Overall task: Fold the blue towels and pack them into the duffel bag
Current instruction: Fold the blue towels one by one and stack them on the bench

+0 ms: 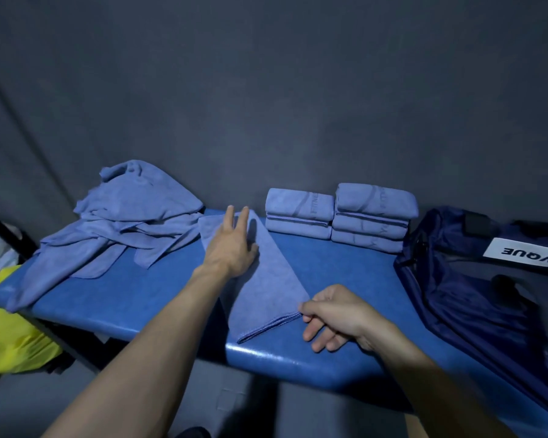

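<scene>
Mid-fold on the counter: the left hand presses flat, grip released, on the blue towel while the right hand pinches its near corner, which looks set to be carried over for the next fold.

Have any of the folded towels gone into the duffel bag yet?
No: the folded towels sit in two stacks on the table beside the duffel bag, and none shows inside it.
</scene>
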{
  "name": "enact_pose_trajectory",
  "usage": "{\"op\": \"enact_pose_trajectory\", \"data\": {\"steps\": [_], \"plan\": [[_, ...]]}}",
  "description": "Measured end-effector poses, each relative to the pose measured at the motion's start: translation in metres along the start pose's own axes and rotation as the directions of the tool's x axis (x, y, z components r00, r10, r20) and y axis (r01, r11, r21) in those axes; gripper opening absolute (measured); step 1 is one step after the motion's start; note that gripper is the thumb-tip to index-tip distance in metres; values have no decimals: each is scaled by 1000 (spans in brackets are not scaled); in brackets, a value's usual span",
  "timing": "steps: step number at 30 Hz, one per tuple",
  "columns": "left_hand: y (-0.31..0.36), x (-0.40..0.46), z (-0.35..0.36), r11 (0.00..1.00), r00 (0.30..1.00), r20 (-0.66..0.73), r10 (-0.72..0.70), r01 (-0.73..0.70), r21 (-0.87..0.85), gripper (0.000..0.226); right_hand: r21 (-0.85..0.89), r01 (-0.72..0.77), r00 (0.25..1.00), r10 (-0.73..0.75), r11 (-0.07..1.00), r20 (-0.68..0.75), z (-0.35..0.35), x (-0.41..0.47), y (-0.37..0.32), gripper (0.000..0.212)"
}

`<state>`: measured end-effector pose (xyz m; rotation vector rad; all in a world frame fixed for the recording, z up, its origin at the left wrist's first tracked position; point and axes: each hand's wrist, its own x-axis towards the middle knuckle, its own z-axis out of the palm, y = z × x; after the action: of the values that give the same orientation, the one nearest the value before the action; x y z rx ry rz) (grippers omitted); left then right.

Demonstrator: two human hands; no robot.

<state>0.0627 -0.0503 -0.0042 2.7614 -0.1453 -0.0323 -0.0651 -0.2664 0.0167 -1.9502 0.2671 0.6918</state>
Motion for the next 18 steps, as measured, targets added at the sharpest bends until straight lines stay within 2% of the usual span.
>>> {"op": "enact_pose_trajectory", "data": {"steps": [2, 5, 10, 12, 14, 18], "plan": [[-3, -4, 3, 995, 998, -17, 61, -59, 83, 67, -33, -3, 1000, 3, 999, -13, -1, 0, -4, 42], [-8, -13, 12, 980, 989, 71, 131, -140, 141, 54, -96, -13, 993, 2, 995, -120, 1, 5, -8, 57], [-15, -25, 10, 964, 978, 59, 198, -205, 167, 67, -229, 19, 970, -73, 973, -231, 7, 11, -15, 46], [-17, -33, 11, 959, 972, 127, 196, -217, 183, 66, -255, 28, 969, -88, 966, -229, 11, 14, -17, 38], [-21, -42, 11, 956, 958, 177, 225, -252, 153, 68, -237, 31, 975, -81, 971, -207, 15, 17, -17, 27], [-33, -62, -11, 905, 900, 117, 420, -425, 15, 57, -107, 19, 991, -32, 994, -128, 19, 19, -17, 23]]}}
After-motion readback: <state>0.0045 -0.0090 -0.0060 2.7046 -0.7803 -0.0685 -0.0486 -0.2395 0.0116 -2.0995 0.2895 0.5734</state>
